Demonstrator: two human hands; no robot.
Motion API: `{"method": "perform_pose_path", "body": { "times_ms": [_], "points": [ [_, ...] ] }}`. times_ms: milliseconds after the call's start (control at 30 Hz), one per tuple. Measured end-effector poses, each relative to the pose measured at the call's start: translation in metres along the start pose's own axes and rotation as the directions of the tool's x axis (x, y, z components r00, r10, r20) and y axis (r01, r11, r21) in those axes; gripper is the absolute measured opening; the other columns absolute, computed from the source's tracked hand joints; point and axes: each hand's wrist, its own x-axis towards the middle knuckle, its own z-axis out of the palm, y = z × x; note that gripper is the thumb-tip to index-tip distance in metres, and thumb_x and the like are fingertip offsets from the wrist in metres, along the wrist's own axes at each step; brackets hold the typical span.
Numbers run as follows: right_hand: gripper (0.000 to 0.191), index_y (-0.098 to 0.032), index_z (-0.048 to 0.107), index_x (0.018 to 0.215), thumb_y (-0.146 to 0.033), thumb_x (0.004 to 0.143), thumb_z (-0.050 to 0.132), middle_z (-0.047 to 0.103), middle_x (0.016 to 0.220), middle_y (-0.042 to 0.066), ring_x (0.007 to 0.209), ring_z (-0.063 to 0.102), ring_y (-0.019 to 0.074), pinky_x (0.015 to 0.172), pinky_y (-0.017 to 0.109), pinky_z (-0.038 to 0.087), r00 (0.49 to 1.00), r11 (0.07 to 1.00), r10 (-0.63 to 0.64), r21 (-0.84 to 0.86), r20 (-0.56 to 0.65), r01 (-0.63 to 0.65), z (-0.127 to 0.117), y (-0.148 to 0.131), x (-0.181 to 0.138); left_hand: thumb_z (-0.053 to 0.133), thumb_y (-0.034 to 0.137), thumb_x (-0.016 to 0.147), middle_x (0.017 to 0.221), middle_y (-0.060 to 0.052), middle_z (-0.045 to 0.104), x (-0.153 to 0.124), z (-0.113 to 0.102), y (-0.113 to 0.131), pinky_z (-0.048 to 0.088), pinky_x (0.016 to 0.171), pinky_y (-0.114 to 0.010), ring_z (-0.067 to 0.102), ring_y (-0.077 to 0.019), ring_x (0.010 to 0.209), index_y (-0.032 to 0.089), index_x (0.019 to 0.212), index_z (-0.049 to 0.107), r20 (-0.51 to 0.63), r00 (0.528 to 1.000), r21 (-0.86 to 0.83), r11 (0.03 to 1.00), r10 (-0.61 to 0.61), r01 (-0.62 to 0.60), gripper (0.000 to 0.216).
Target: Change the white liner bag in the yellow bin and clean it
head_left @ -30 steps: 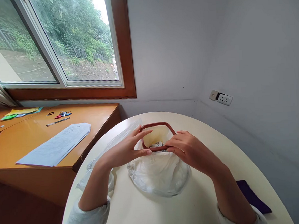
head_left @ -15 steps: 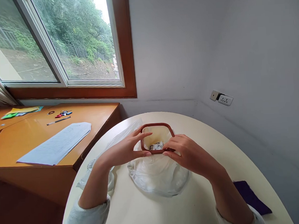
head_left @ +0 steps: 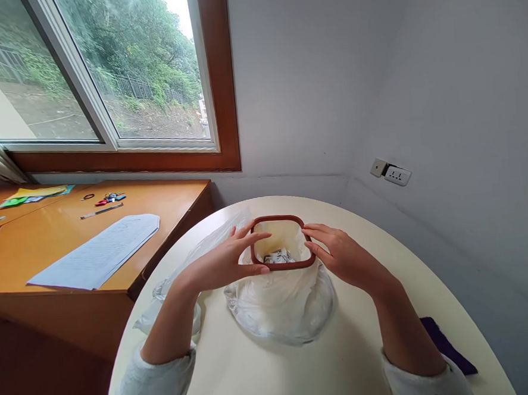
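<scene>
A small trash bin (head_left: 290,265) with a brown rounded-square rim stands on the cream table, a clear plastic bag (head_left: 282,315) spread around its outside and bunched at the front. Small white and dark scraps (head_left: 279,256) lie inside on the bottom. My left hand (head_left: 223,256) holds the left side of the rim, thumb along the front edge and index finger reaching over the opening. On the right side, my right hand (head_left: 339,252) grips the rim's edge with thumb and fingertips.
Another stretch of clear plastic (head_left: 163,305) lies left, partly beneath my left arm. A dark purple cloth (head_left: 450,350) sits by my right forearm. Papers (head_left: 100,252), a pen (head_left: 101,211) and keys (head_left: 112,198) rest on the wooden desk (head_left: 174,197). Wall sockets (head_left: 397,175) are at right.
My right hand has moved from the front right of the rim to its right side, up and outward. The left hand stays at the left side of the bin.
</scene>
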Motion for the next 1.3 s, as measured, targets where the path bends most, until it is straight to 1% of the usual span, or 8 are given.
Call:
{"method": "perform_pose_path", "body": {
  "times_ms": [267,433,567,700,800,933,1033,1300],
  "points": [
    [0.039,-0.022,0.052,0.127,-0.030,0.094,0.030,0.050,0.133,0.007,0.124,0.045,0.0212,0.101,0.043,0.038,0.998,0.997,0.045,0.058,0.051,-0.048,0.0018,0.0023,0.0010,0.050,0.062,0.078,0.153,-0.001,0.014,-0.0009,0.0043,0.0003,0.032,0.102,-0.049,0.007,-0.0368,0.139,0.037,0.134,0.038,0.024,0.998,0.018,0.998,-0.056,0.055,0.063],
    [0.042,-0.025,0.049,0.130,-0.032,0.094,0.029,0.047,0.137,0.004,0.128,0.041,0.0210,0.104,0.040,0.036,0.996,0.991,0.074,0.104,0.053,-0.079,0.0035,0.0042,0.0025,0.048,0.066,0.076,0.154,0.001,0.011,0.0001,0.0039,0.0022,0.031,0.104,-0.049,0.003,-0.0376,0.139,0.037,0.132,0.042,0.037,0.995,0.039,0.995,-0.098,0.096,0.064],
    [0.042,-0.028,0.047,0.131,-0.033,0.094,0.027,0.051,0.133,0.001,0.121,0.047,0.0200,0.099,0.036,0.040,0.995,0.986,0.087,0.142,0.038,-0.092,0.0030,0.0027,0.0030,0.045,0.069,0.075,0.154,0.003,0.006,-0.0005,0.0021,0.0053,0.030,0.104,-0.052,0.000,-0.0406,0.138,0.037,0.128,0.047,0.094,0.984,0.036,0.988,-0.153,0.150,0.063],
    [0.040,-0.030,0.048,0.129,-0.032,0.095,0.026,0.056,0.128,0.001,0.114,0.052,0.0200,0.095,0.035,0.042,0.991,0.978,0.128,0.160,0.024,-0.131,0.0027,0.0018,0.0037,0.044,0.071,0.075,0.154,0.002,0.003,-0.0014,0.0021,0.0051,0.029,0.103,-0.054,0.000,-0.0419,0.137,0.038,0.130,0.045,0.125,0.972,0.040,0.980,-0.197,0.194,0.065],
    [0.040,-0.029,0.048,0.128,-0.033,0.095,0.027,0.055,0.128,0.000,0.113,0.052,0.0202,0.094,0.034,0.041,0.991,0.975,0.133,0.176,0.031,-0.136,0.0033,0.0019,0.0038,0.045,0.069,0.075,0.154,0.002,0.006,-0.0013,0.0039,0.0023,0.030,0.103,-0.052,0.005,-0.0399,0.138,0.037,0.129,0.047,0.099,0.980,0.050,0.985,-0.171,0.167,0.063],
    [0.040,-0.028,0.050,0.126,-0.033,0.095,0.026,0.058,0.124,0.001,0.110,0.054,0.0198,0.090,0.032,0.042,0.985,0.966,0.160,0.194,0.059,-0.169,0.0041,0.0013,0.0032,0.046,0.065,0.078,0.152,0.001,0.017,-0.0011,0.0064,-0.0002,0.036,0.101,-0.043,0.021,-0.0331,0.137,0.034,0.126,0.051,0.043,0.996,0.045,0.996,-0.084,0.083,0.057],
    [0.040,-0.029,0.052,0.124,-0.034,0.095,0.026,0.062,0.118,0.002,0.105,0.057,0.0197,0.085,0.030,0.044,0.978,0.959,0.190,0.198,0.090,-0.205,0.0041,0.0007,0.0029,0.047,0.065,0.077,0.151,0.000,0.021,-0.0017,0.0063,0.0010,0.042,0.096,-0.038,0.030,-0.0308,0.134,0.034,0.126,0.051,0.039,0.995,0.046,0.995,-0.092,0.090,0.058],
    [0.043,-0.028,0.046,0.131,-0.032,0.094,0.026,0.068,0.105,0.004,0.092,0.062,0.0202,0.078,0.029,0.042,0.963,0.961,0.241,0.109,0.122,-0.255,0.0038,0.0019,0.0015,0.045,0.066,0.078,0.153,-0.001,0.015,-0.0012,0.0048,0.0054,0.046,0.090,-0.034,0.042,-0.0289,0.126,0.034,0.127,0.050,0.060,0.991,0.064,0.991,-0.121,0.118,0.059]
  ]
}}
